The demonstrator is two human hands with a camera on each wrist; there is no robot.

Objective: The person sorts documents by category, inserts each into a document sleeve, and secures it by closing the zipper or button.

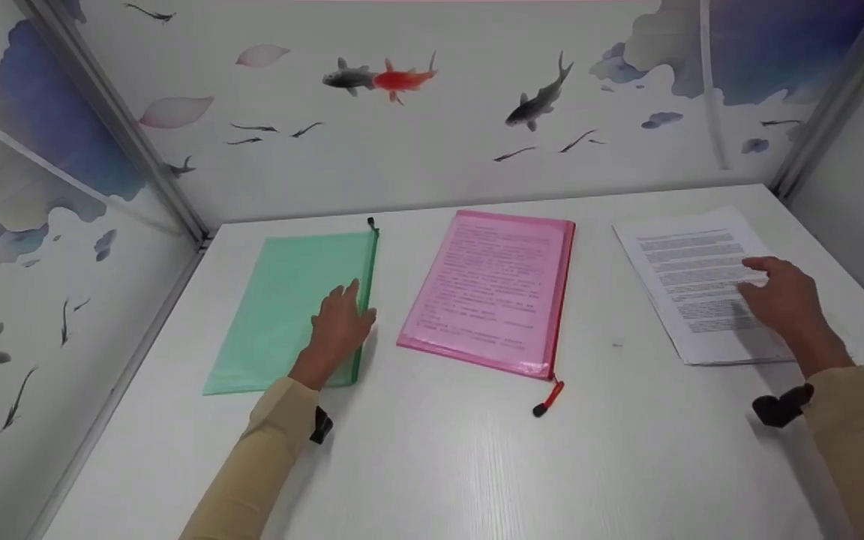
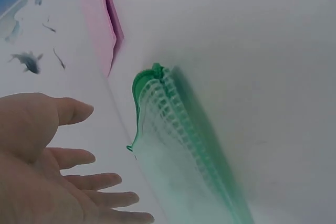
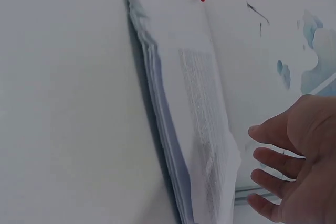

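Left hand (image 1: pixel 338 322) rests spread on the green pouch (image 1: pixel 289 307); right hand (image 1: pixel 781 296) lies spread on the paper stack (image 1: pixel 691 277), likely about to lift sheets, needing a pinch

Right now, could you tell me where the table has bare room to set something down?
The near strip of the table, between both sleeves, is bare. Narrow gaps separate the green pouch, pink pouch and paper stack. The back row is crowded.
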